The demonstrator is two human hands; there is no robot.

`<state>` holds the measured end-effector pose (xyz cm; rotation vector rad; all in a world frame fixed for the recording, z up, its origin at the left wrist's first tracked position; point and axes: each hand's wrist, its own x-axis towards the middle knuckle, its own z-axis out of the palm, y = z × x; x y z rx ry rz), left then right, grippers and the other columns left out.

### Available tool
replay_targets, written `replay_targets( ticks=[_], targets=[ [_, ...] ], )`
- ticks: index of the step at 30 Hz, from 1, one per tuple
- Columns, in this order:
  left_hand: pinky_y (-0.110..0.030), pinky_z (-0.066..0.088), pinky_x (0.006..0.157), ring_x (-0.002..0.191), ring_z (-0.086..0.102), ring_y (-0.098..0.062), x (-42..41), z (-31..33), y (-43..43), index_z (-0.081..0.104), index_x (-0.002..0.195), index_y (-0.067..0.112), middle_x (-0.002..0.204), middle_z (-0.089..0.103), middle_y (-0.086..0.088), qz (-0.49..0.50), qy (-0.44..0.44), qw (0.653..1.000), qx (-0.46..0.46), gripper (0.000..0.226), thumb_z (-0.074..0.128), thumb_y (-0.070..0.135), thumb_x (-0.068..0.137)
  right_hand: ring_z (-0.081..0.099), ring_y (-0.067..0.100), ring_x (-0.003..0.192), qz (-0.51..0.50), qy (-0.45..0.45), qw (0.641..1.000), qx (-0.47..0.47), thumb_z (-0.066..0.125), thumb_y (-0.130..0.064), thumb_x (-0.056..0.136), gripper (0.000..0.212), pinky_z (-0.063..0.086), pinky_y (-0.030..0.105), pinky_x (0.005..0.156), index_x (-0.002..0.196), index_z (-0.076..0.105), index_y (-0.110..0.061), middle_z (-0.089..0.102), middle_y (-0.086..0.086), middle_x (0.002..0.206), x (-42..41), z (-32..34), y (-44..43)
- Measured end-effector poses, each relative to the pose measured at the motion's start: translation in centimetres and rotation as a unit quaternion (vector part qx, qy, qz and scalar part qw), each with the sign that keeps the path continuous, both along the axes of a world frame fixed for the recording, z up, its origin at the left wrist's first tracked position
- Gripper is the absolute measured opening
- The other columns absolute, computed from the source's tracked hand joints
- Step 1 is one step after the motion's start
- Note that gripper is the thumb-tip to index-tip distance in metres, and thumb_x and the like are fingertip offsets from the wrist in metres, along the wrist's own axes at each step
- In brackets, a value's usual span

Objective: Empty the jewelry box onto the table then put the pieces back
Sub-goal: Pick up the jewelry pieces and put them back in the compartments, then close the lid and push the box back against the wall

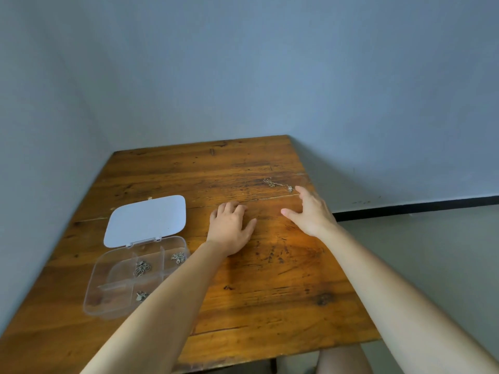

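A clear plastic jewelry box [108, 300] with several compartments lies open on the left of the wooden table [270, 292], its pale lid [147, 220] folded back flat. Small silver pieces sit in three compartments, one being a small cluster [142, 268] in the middle cell. A thin chain necklace [278, 184] lies loose on the table at the far right. My left hand [229, 228] rests palm down on the wood, fingers curled, holding nothing I can see. My right hand [310, 211] hovers open just short of the necklace, fingertips near its pendant end.
The table stands in a corner against blue-grey walls. Its right edge drops to a grey floor with a dark baseboard [418, 207]. A knee [343, 360] shows below the near edge.
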<state>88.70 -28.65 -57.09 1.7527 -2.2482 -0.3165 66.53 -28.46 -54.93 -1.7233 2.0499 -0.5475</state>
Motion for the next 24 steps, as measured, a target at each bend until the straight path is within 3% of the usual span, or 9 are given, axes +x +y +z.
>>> replay_targets(
  ticks=[4, 8, 14, 19, 24],
  targets=[
    [-0.046, 0.028, 0.115, 0.137, 0.038, -0.021, 2.3, 2.4, 3.0, 0.055, 0.134, 0.025, 0.144, 0.049, 0.0, 0.012, 0.054, 0.996, -0.076, 0.046, 0.043, 0.052, 0.098, 0.042, 0.027, 0.14, 0.017, -0.002, 1.0, 0.0, 0.062, -0.052, 0.091, 0.076, 0.042, 0.053, 0.108, 0.153, 0.027, -0.028, 0.036, 0.005, 0.158, 2.2, 0.5, 2.4],
    [-0.046, 0.028, 0.115, 0.136, 0.039, -0.022, 7.7, 3.8, 5.4, 0.055, 0.133, 0.024, 0.144, 0.048, -0.002, 0.045, 0.048, 0.993, -0.1, 0.045, 0.044, 0.05, 0.099, 0.045, 0.026, 0.137, 0.046, -0.04, 0.998, 0.002, 0.06, -0.049, 0.093, 0.07, 0.042, 0.05, 0.109, 0.152, 0.03, -0.025, 0.041, 0.005, 0.154, 6.8, 0.6, 4.2],
    [-0.046, 0.04, 0.107, 0.134, 0.044, -0.028, 17.5, 3.7, 8.9, 0.056, 0.134, 0.016, 0.145, 0.051, -0.01, 0.179, 0.065, 0.975, -0.115, 0.046, 0.052, 0.043, 0.097, 0.049, 0.02, 0.13, 0.102, -0.187, 0.977, 0.004, 0.057, -0.049, 0.095, 0.067, 0.044, 0.039, 0.105, 0.152, 0.034, -0.021, 0.043, 0.003, 0.152, 17.0, 0.3, 7.9],
    [-0.043, 0.024, 0.117, 0.151, 0.018, -0.023, 20.4, 1.8, 11.5, 0.035, 0.151, 0.02, 0.163, 0.023, -0.007, 0.253, 0.195, 0.948, -0.012, 0.066, 0.043, 0.057, 0.097, 0.025, 0.025, 0.149, 0.17, -0.174, 0.97, 0.024, 0.053, -0.064, 0.091, 0.084, 0.03, 0.048, 0.115, 0.157, 0.015, -0.027, 0.019, 0.0, 0.165, 23.5, -0.1, 9.9],
    [-0.043, 0.031, 0.113, 0.147, 0.029, -0.022, 19.9, 1.8, 13.0, 0.035, 0.15, 0.022, 0.163, 0.022, -0.002, 0.272, 0.215, 0.937, -0.023, 0.066, 0.04, 0.06, 0.097, 0.008, 0.026, 0.153, 0.223, -0.065, 0.971, 0.051, 0.056, -0.086, 0.069, 0.121, 0.025, 0.055, 0.116, 0.157, -0.006, -0.033, -0.008, -0.003, 0.167, 24.1, -0.2, 10.2]
  ],
)
